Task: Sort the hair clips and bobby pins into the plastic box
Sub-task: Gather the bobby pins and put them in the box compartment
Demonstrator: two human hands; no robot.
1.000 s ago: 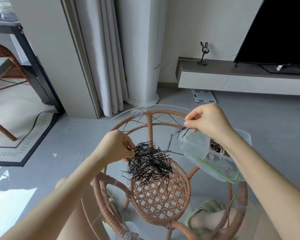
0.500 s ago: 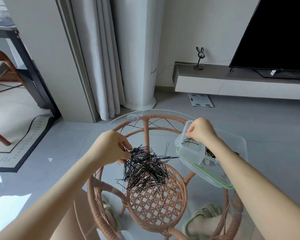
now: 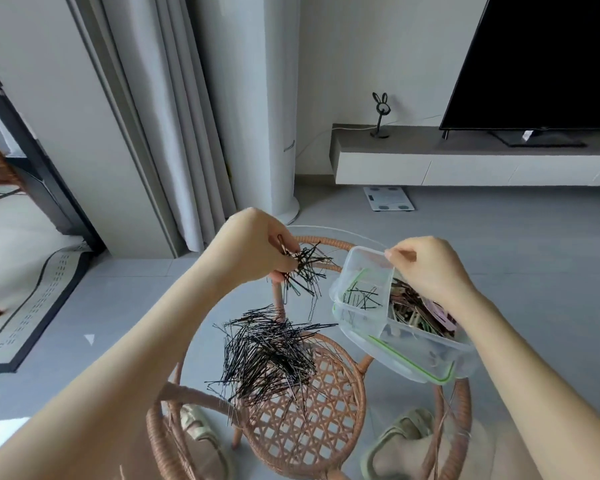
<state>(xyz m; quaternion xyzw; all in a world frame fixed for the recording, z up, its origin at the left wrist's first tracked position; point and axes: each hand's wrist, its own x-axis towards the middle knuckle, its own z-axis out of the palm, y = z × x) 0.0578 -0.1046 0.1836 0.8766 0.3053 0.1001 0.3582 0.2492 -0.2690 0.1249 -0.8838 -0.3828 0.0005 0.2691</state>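
Observation:
A big pile of black bobby pins (image 3: 267, 355) lies on the glass table top. My left hand (image 3: 248, 249) is raised above the pile and shut on a bunch of bobby pins (image 3: 303, 268) that fan out to the right. The clear plastic box (image 3: 430, 362) with a green seal stands at the right. Its left compartment holds a few black pins (image 3: 362, 297), and the right one holds brownish and pink hair clips (image 3: 420, 313). My right hand (image 3: 426, 268) pinches the box's divider at the far rim.
The round glass top rests on a rattan table frame (image 3: 305, 427). My feet in pale slippers (image 3: 395, 441) show through the glass. A TV unit (image 3: 465, 161) and a curtain (image 3: 174, 116) stand further back, and a scale (image 3: 388, 203) lies on the floor.
My left hand has risen from the pile with a bunch of pins and moved toward the box. My right hand let its pins fall into the left compartment and now pinches the divider.

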